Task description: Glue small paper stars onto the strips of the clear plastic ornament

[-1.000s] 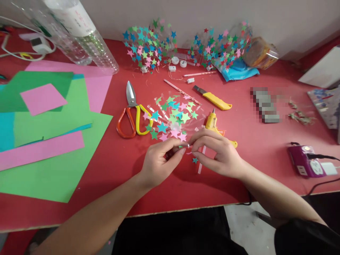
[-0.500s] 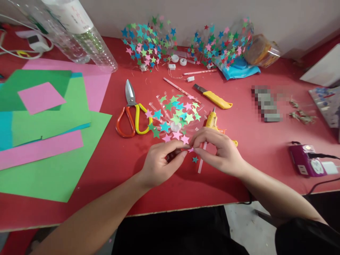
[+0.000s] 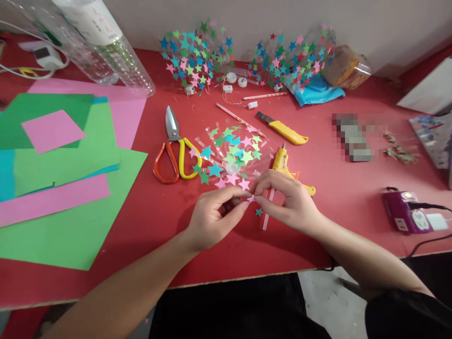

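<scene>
Between the fingertips of both hands is a small pink paper star (image 3: pixel 250 198), partly covered by the fingers. My left hand (image 3: pixel 217 214) pinches it from the left, and my right hand (image 3: pixel 287 197) pinches it from the right. Just beyond the hands lies a clear plastic piece with strips spread outward (image 3: pixel 231 168), dotted with green, blue and pink stars. A single teal star (image 3: pixel 259 212) rests on the table below my right fingers. Beside my right hand is a yellow glue gun (image 3: pixel 281 160), its clear glue stick (image 3: pixel 267 216) reaching under the hand.
Scissors (image 3: pixel 172 141) with red and yellow handles lie left of the stars. A yellow utility knife (image 3: pixel 287 132) and pencils (image 3: pixel 264 96) lie behind. Coloured paper sheets (image 3: pixel 77 226) cover the left side. Plastic bottles (image 3: pixel 116 52) stand back left; a purple power adapter (image 3: pixel 407 212) sits right.
Both hands stay in nearly the same place. The pink star now shows more plainly between the fingertips. The whole view has shifted very slightly.
</scene>
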